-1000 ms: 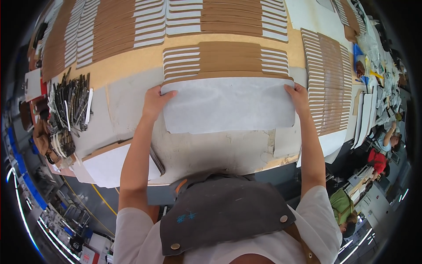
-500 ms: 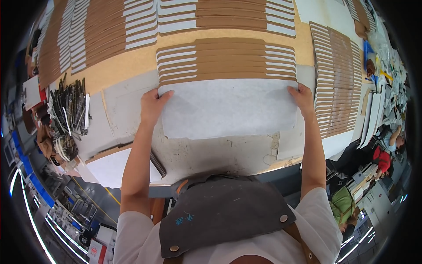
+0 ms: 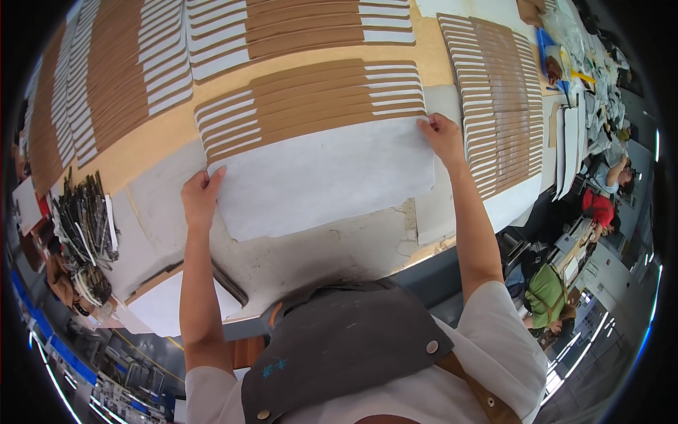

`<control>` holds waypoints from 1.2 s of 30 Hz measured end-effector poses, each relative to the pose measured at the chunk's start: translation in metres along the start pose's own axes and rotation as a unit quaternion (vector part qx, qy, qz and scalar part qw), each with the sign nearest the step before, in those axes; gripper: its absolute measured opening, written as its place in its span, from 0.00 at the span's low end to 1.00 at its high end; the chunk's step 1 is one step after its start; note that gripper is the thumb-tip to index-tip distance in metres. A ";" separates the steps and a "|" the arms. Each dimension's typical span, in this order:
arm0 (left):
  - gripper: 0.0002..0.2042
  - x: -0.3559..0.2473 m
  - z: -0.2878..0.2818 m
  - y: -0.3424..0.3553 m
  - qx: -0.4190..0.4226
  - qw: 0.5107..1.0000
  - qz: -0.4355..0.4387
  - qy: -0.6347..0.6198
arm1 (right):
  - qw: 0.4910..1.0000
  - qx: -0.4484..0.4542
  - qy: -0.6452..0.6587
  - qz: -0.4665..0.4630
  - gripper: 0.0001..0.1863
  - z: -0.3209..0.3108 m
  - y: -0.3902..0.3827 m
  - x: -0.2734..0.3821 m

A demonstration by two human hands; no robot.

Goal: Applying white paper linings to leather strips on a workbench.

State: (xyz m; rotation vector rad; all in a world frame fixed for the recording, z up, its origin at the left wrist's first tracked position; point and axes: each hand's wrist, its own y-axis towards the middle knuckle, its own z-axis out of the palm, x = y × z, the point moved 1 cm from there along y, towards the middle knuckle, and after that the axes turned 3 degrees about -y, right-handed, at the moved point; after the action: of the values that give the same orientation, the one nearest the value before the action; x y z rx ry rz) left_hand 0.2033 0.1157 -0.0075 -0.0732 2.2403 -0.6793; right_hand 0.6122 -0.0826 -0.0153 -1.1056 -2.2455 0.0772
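White sheet (image 3: 325, 180) at near end of overlapped brown-and-white row (image 3: 311, 102) on desk (image 3: 159, 141); left hand (image 3: 200, 199) and right hand (image 3: 445, 141), each grip pinched closed on far corner; sheets behind already fanned, neighbouring rows (image 3: 304, 28) too; front sheet not yet released, number left untold

Passage across the grey tabletop (image 3: 152, 212) lies between the dark strip bundle (image 3: 83, 222) and the left hand (image 3: 200, 198), with fanned brown-and-white panels (image 3: 498, 106) obstructing just beyond the right hand (image 3: 443, 138).
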 end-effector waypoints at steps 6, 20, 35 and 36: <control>0.20 0.000 0.003 0.000 -0.012 1.000 0.012 0.009 | 0.999 -0.021 -0.037 0.008 0.14 -0.001 -0.003 0.003; 0.16 -0.001 -0.002 -0.003 0.024 1.000 -0.011 -0.013 | 0.996 -0.018 -0.082 0.002 0.12 -0.007 -0.005 0.007; 0.14 0.000 -0.001 -0.007 0.020 0.999 -0.035 -0.009 | 0.998 -0.052 -0.026 -0.030 0.11 -0.002 -0.005 -0.005; 0.14 0.001 -0.001 -0.007 0.022 0.999 -0.030 -0.014 | 0.997 -0.055 -0.033 -0.033 0.11 -0.002 -0.005 -0.005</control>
State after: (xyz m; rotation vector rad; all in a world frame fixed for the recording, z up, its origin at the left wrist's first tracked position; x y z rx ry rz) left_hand 0.2008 0.1096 -0.0042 -0.1270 2.2032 -0.7560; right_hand 0.6123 -0.0898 -0.0145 -1.0980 -2.3683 -0.0375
